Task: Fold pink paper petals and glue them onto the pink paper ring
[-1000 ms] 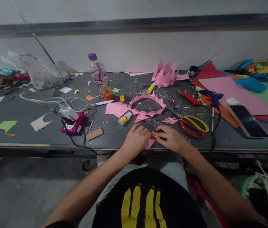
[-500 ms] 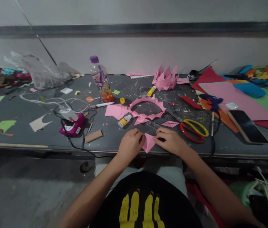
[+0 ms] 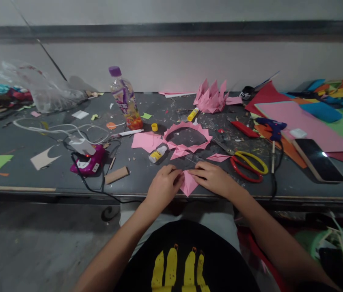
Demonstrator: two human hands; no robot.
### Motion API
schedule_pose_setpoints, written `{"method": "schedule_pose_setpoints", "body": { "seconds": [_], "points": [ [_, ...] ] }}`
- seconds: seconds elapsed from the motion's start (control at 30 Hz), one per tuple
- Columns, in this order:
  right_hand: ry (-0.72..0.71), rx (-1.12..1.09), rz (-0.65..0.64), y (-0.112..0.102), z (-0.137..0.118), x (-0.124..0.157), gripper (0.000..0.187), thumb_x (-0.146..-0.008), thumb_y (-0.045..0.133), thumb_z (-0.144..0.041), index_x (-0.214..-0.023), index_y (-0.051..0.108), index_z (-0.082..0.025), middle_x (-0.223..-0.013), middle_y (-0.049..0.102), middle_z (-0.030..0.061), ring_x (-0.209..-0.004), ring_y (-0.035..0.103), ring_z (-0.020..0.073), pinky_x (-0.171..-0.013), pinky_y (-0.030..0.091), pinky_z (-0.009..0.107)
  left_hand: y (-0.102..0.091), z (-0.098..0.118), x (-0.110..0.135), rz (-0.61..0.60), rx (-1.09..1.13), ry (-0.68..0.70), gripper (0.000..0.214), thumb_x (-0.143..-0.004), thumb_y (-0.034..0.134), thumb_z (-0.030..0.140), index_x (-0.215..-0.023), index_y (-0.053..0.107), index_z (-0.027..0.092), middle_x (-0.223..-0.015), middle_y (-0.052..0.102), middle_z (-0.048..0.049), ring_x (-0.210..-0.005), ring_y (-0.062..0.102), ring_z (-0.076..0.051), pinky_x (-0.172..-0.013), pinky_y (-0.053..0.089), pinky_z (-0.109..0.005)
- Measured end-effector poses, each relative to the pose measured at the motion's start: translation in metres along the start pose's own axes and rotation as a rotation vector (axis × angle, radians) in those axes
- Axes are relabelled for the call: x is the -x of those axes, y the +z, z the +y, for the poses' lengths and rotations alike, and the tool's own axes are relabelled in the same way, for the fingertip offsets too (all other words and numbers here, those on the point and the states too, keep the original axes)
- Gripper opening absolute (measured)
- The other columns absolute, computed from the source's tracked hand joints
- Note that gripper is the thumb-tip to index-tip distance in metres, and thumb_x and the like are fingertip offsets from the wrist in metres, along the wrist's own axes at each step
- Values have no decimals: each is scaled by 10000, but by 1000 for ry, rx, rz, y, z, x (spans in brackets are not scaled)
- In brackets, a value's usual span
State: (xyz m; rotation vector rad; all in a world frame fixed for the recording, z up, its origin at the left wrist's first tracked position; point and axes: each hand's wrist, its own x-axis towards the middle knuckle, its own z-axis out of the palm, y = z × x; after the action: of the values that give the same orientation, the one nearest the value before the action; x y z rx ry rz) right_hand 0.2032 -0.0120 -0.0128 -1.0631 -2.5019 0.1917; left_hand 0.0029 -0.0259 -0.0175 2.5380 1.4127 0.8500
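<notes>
A small folded pink paper piece [image 3: 188,184] lies at the near edge of the dark table [image 3: 52,178]. My left hand [image 3: 163,187] has its fingers curled on the paper's left side. My right hand [image 3: 212,178] presses its fingertips on the paper's upper right edge. Just beyond the hands lie a ring of pink folded points [image 3: 186,140], a loose pink folded piece [image 3: 218,157] and a flat pink sheet [image 3: 145,141]. A small glue bottle [image 3: 156,154] lies left of the ring.
Red-and-yellow scissors [image 3: 248,163] lie right of my hands, with a blue glue gun [image 3: 272,126], a phone [image 3: 319,159] and coloured paper sheets [image 3: 305,117] beyond. A drink bottle [image 3: 124,99], a pink folded crown [image 3: 210,97], a magenta device [image 3: 87,165] with cables and paper scraps sit elsewhere.
The pink piece shows more between my hands than a second ago. My hands have shifted slightly on it, and the view has drifted a little.
</notes>
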Motion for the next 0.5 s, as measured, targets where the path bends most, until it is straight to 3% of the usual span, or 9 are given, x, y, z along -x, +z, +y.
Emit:
{"method": "schedule_pose_setpoints", "body": {
  "seconds": [0.3,0.5],
  "points": [
    [-36,92,-48,-1,-1,-4,277,-873,470,-154,-1074,656,-193,-864,624,74,-797,609,191,-732,504,310,-2,2,2,-38,-79,42,192,-892,507,214,-961,674,149,-882,613,-63,-784,547,-174,-729,493,-309],
    [-11,34,-59,0,-1,-6,269,-864,474,-151,-1055,659,-192,-858,632,66,-814,608,188,-745,499,311,-4,2,2,-33,-107,77,223,-909,473,223,-924,682,143,-865,614,-61,-752,532,-167,-696,483,-299]
  ]
}}
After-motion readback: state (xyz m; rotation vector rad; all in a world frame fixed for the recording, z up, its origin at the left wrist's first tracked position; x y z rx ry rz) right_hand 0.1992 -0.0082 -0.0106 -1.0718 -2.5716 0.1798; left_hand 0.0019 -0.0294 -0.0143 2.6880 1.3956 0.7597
